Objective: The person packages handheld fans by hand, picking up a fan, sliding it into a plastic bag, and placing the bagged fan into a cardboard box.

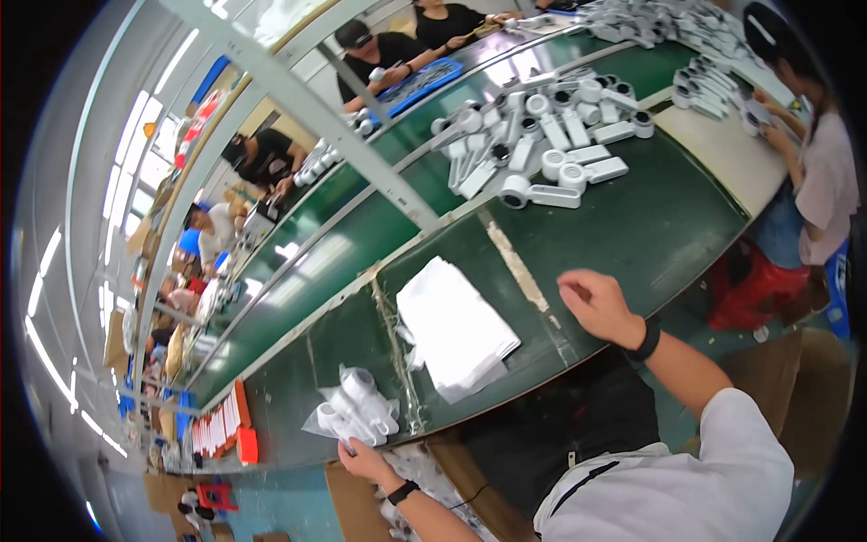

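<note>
My left hand (366,461) is at the table's front edge, its fingers closed on the lower edge of a clear plastic bag (358,404). Inside the bag are several white pieces with round heads and handles. My right hand (598,307) hovers over the green table (632,239), its fingers loosely curled and apart, holding nothing. Between my hands lies a stack of flat white plastic bags (456,325). Beyond my right hand, a large heap of white round-headed pieces with flat handles (542,135) spreads across the table.
A metal frame post (361,154) rises beyond the table. Orange-red boxes (230,420) stand at the left end. A person in a pink shirt (826,172) works at the right, near a red stool (754,285). Other people sit across the line by a blue tray (415,88). Cardboard (357,497) stands below the edge.
</note>
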A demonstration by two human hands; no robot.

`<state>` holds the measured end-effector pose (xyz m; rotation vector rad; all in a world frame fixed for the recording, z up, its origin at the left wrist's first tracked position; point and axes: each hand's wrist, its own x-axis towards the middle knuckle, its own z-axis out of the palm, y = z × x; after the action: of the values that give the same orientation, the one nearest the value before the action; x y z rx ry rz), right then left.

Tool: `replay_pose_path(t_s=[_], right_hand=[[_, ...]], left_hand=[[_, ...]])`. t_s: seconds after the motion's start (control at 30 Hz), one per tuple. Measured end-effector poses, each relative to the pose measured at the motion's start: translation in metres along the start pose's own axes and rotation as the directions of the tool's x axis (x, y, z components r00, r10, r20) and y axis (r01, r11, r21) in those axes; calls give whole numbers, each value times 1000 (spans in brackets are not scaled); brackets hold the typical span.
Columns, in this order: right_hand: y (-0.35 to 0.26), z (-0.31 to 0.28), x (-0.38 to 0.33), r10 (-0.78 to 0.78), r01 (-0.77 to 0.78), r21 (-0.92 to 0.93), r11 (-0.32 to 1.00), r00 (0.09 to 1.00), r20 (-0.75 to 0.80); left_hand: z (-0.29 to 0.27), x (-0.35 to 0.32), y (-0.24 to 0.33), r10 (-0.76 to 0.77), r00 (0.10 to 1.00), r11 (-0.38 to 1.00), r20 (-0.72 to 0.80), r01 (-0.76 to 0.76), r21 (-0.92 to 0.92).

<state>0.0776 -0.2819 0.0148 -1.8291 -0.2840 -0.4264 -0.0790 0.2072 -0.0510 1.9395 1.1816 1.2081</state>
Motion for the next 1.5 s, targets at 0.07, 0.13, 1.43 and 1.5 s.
replay_pose_path(t_s=[0.07, 0.13, 1.43, 1.5], right_hand=[[22, -12, 29, -9, 3, -161, 987, 999, -37], [36, -22, 59, 41, -48, -339, 940, 999, -27], [-30, 7, -36, 241, -645, 687, 333, 763, 600], [-32, 14, -41, 288, -642, 642, 420, 765, 576]], left_hand=[[10, -5, 2, 50, 995, 999, 87, -49, -18], [10, -8, 14, 5, 989, 996, 147, 9, -93], [58, -166, 166, 573, 619, 819, 536, -436, -373], [61, -165, 177, 523, 659, 850, 541, -357, -387]])
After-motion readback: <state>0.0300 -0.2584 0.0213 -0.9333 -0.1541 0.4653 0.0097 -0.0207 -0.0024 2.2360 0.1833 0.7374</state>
